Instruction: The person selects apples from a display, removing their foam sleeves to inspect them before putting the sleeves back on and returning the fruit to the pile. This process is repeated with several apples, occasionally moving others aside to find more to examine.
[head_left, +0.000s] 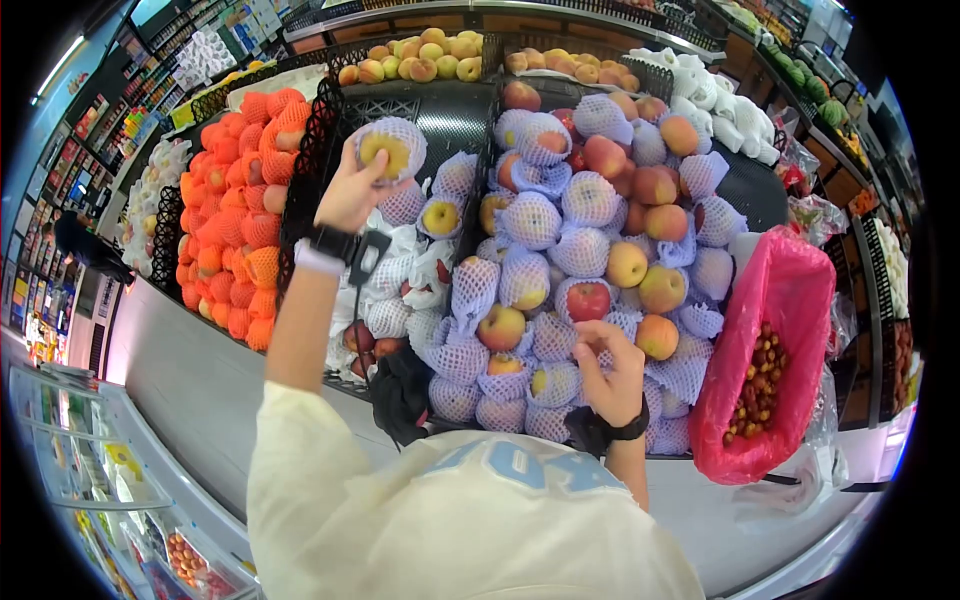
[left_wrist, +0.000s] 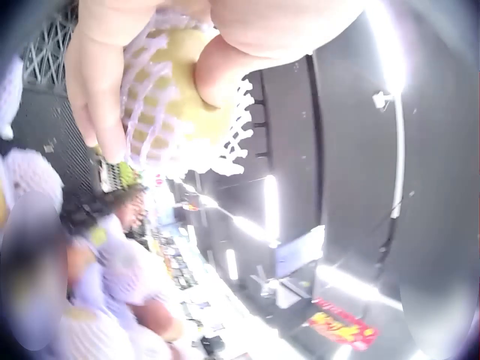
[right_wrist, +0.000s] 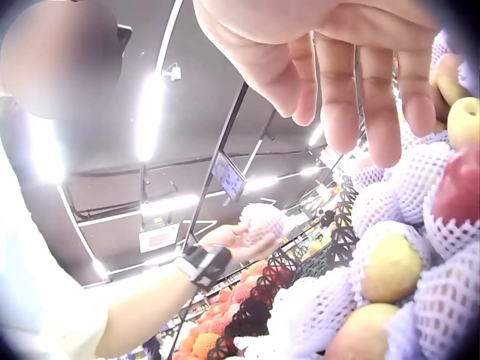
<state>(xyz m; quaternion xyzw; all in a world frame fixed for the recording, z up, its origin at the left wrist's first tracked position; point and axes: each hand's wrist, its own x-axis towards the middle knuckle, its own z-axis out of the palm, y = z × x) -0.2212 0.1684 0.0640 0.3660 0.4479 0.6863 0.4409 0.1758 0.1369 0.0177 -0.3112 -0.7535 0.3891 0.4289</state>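
Note:
My left hand (head_left: 345, 195) holds a yellow apple (head_left: 396, 150) wrapped in a pale foam net, raised over the display. In the left wrist view the thumb presses on the bare skin of the apple (left_wrist: 176, 71) and the fingers curl round its netted side. My right hand (head_left: 612, 375) hovers low over the large pile of apples, near a red apple (head_left: 588, 300) in a purple net. Its fingers (right_wrist: 341, 112) hang relaxed with nothing between them in the right wrist view. Below the left hand lie white-netted fruit (head_left: 390, 270) and a purple-netted yellow apple (head_left: 440, 217).
Orange-netted fruit (head_left: 235, 200) fills a bin at left, behind a black lattice divider (head_left: 310, 170). A pink-lined box (head_left: 800, 290) of small reddish-brown fruit stands at right. Peaches (head_left: 425, 55) line the back. A black bag (head_left: 400, 395) hangs at the front edge.

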